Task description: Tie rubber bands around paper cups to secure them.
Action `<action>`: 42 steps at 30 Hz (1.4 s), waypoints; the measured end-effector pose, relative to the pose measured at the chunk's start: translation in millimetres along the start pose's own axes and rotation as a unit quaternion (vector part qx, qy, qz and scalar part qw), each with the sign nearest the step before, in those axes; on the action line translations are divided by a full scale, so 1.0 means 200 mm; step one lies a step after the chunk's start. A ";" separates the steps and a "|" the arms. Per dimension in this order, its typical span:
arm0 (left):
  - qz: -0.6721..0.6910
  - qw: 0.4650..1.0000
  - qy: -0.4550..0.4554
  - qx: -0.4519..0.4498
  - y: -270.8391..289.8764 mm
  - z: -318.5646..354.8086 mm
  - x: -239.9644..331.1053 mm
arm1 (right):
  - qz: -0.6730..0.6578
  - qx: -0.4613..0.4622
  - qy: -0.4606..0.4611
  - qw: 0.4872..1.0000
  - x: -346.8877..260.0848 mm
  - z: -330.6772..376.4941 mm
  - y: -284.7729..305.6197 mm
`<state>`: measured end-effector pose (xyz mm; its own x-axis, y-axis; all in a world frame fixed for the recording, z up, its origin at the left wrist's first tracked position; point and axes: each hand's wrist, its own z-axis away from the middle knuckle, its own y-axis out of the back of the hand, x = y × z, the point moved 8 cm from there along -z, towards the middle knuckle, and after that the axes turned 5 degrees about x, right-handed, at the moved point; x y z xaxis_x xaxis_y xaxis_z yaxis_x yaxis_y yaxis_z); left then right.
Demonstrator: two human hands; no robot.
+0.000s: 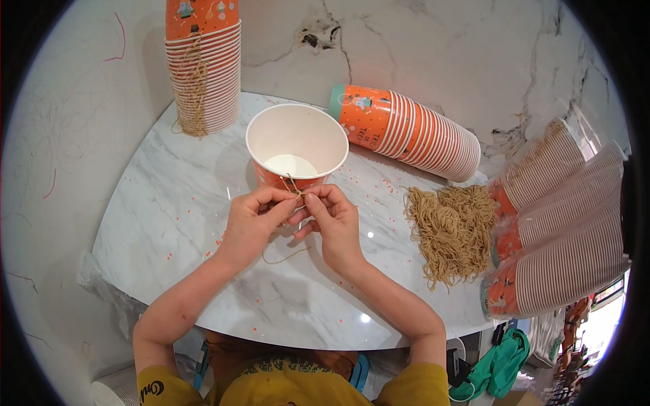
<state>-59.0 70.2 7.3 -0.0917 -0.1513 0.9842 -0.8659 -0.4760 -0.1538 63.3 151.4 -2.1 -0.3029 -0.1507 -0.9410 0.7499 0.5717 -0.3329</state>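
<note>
One open paper cup (296,145) is seen standing alone on the table (169,203). Two unwrapped stacks of orange cups are counted, one upright (203,68) and one lying (406,132). Three wrapped stacks (562,223) are seen lying at the right. One heap of twine pieces (452,230) is counted.

Both hands (294,216) together, fingertips pinched

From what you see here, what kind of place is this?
Probably a small craft or packing workstation. Stacks of orange paper cups stand and lie on a round marble table, beside a pile of twine pieces; both hands tie twine on one cup.
</note>
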 end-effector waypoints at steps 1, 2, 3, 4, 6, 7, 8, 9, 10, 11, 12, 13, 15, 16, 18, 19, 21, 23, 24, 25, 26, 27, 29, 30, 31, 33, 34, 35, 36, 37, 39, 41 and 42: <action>0.000 1.000 0.000 0.000 0.00 0.00 0.00 | -0.003 -0.005 -0.004 1.000 0.00 0.00 0.00; 0.015 1.000 0.010 -0.003 0.01 -0.01 -0.01 | -0.006 -0.011 -0.009 1.000 0.01 0.00 -0.01; 0.031 0.999 0.019 -0.007 0.01 -0.01 -0.02 | -0.006 -0.011 -0.010 1.000 0.01 0.00 -0.01; 0.031 0.999 0.020 -0.008 0.00 -0.01 -0.02 | -0.003 -0.004 -0.002 1.000 0.02 0.00 0.00; 0.012 1.000 -0.026 -0.004 0.00 -0.02 0.02 | 0.000 0.005 0.006 1.000 0.02 0.00 0.00; 0.011 1.000 -0.024 -0.003 0.00 -0.02 0.02 | 0.007 0.003 0.014 1.000 0.01 0.01 -0.02; 0.004 0.999 -0.050 0.010 0.01 -0.02 0.05 | 0.015 0.002 0.023 1.000 0.00 0.01 -0.03; -0.002 0.997 -0.076 0.023 0.02 -0.01 0.08 | 0.014 0.002 0.020 1.000 0.00 0.01 -0.03; -0.003 0.997 -0.075 0.024 0.02 -0.02 0.09 | 0.025 -0.008 0.006 1.000 0.01 0.01 -0.03; -0.008 0.997 -0.072 0.032 0.03 -0.02 0.09 | 0.036 -0.019 -0.007 0.999 0.02 0.01 -0.03; -0.012 0.997 -0.069 0.040 0.04 -0.03 0.09 | 0.035 -0.019 -0.009 0.999 0.02 0.01 -0.03; -0.013 0.997 -0.068 0.040 0.05 -0.03 0.09 | 0.023 -0.037 -0.023 0.999 0.02 0.02 -0.05; -0.010 0.998 -0.056 0.027 0.05 -0.03 0.07 | 0.011 -0.055 -0.037 0.998 0.03 0.03 -0.07; -0.010 0.998 -0.056 0.027 0.05 -0.04 0.07 | 0.005 -0.057 -0.047 0.997 0.03 0.03 -0.07; -0.007 0.999 -0.034 0.006 0.04 -0.04 0.05 | -0.002 -0.058 -0.056 0.997 0.04 0.04 -0.07; -0.008 0.999 -0.034 0.006 0.04 -0.03 0.05 | 0.002 -0.057 -0.052 0.997 0.04 0.04 -0.07; -0.021 1.000 -0.020 -0.001 0.03 -0.03 0.05 | 0.007 -0.055 -0.047 0.997 0.04 0.04 -0.07; -0.017 0.999 -0.034 0.004 0.02 -0.02 0.07 | 0.018 -0.053 -0.043 0.998 0.05 0.04 -0.07; -0.012 0.999 -0.048 0.009 0.01 -0.02 0.08 | 0.018 -0.052 -0.043 0.998 0.04 0.05 -0.07; -0.012 0.999 -0.048 0.010 0.02 -0.02 0.08 | 0.029 -0.053 -0.046 0.997 0.04 0.05 -0.08; -0.003 0.999 -0.045 0.010 0.04 -0.03 0.07 | 0.041 -0.054 -0.050 0.996 0.04 0.06 -0.09; 0.006 0.999 -0.043 0.010 0.05 -0.04 0.06 | 0.041 -0.055 -0.050 0.996 0.03 0.06 -0.09; 0.037 0.999 -0.027 0.007 0.05 -0.05 0.05 | 0.047 -0.056 -0.053 0.996 0.03 0.07 -0.10; 0.067 0.998 -0.012 0.004 0.05 -0.05 0.04 | 0.047 -0.056 -0.053 0.996 0.03 0.07 -0.10; 0.067 0.998 -0.012 0.004 0.05 -0.05 0.04 | 0.048 -0.055 -0.054 0.996 0.03 0.08 -0.09; 0.062 0.998 -0.026 -0.002 0.05 -0.05 0.05 | 0.049 -0.054 -0.056 0.996 0.03 0.08 -0.09; 0.063 0.998 -0.025 -0.003 0.05 -0.05 0.04 | 0.054 -0.052 -0.056 0.996 0.03 0.08 -0.09; 0.056 0.998 -0.036 0.000 0.05 -0.05 0.05 | 0.058 -0.050 -0.056 0.996 0.04 0.08 -0.09; 0.050 0.998 -0.046 0.003 0.05 -0.04 0.06 | 0.058 -0.049 -0.056 0.996 0.04 0.08 -0.09; 0.049 0.998 -0.046 0.003 0.05 -0.04 0.06 | 0.056 -0.049 -0.062 0.995 0.04 0.08 -0.09; 0.032 0.997 -0.067 0.009 0.06 -0.04 0.07 | 0.054 -0.050 -0.069 0.995 0.05 0.09 -0.10; 0.019 0.997 -0.071 0.019 0.06 -0.03 0.08 | 0.058 -0.052 -0.076 0.994 0.05 0.09 -0.11; 0.005 0.997 -0.076 0.029 0.06 -0.03 0.08 | 0.058 -0.052 -0.076 0.994 0.05 0.09 -0.10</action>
<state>-73.7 67.5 22.3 -0.0215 -0.2832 0.9588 -0.8347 -0.5228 -0.1731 55.2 123.6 -6.2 -0.1202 -0.1944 -0.9735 0.7074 0.6713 -0.2214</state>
